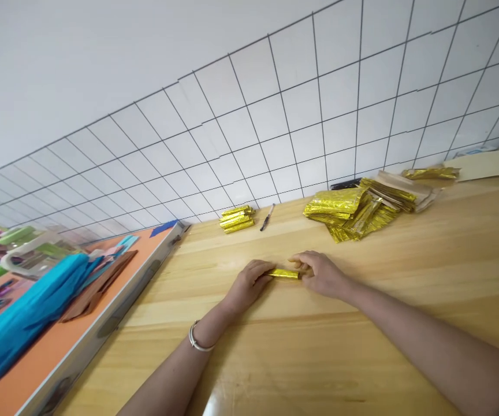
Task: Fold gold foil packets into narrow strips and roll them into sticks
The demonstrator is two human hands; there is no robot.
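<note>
A small roll of gold foil paper (283, 274) lies on the wooden table (362, 335) between both hands. My left hand (247, 286) is closed on its left end, fingers curled over it. My right hand (321, 273) pinches its right end. A silver bracelet (198, 342) circles my left wrist. Behind the hands, a small stack of finished gold rolls (237, 219) sits near the wall, and a large heap of flat gold foil sheets (353, 211) lies to the right of it.
A dark pen (267, 217) lies beside the stack of rolls. An orange board (63, 341) with blue and brown paper strips borders the table on the left. A white tiled wall (275, 127) runs along the back. Beige sheets (487, 164) rest at far right.
</note>
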